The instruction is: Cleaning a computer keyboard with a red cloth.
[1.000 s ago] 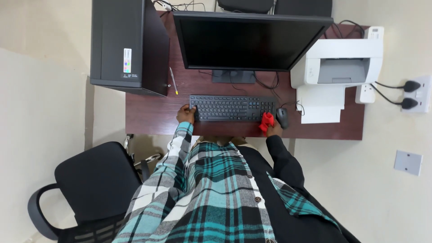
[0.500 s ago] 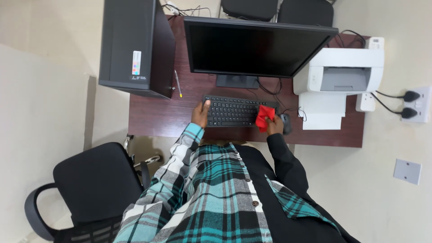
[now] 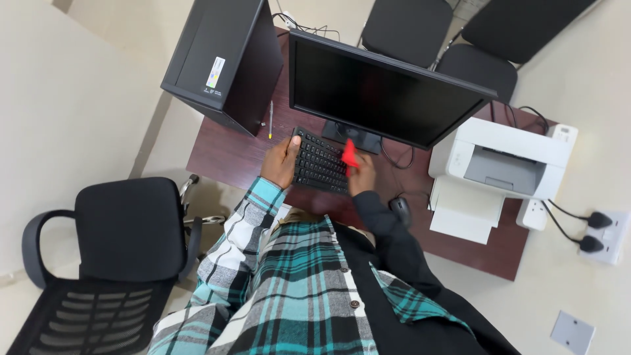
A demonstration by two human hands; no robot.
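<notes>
Both of our hands are resting at the black keyboard (image 3: pixel 320 167): left hand (image 3: pixel 281 162) gripping its left end, right hand (image 3: pixel 361 176) pinching a red cloth (image 3: pixel 349 154) on its right keys. Just beyond, the monitor (image 3: pixel 384 92) is overhanging; mouse (image 3: pixel 399 210) and printer (image 3: pixel 503 164) are sitting right.

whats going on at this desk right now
A person in a plaid shirt leans over a dark wooden desk. Their left hand grips the left end of a black keyboard, while the right hand presses a red cloth onto the keys just below the dark monitor. A mouse and a white printer lie to the right, untouched.
</notes>
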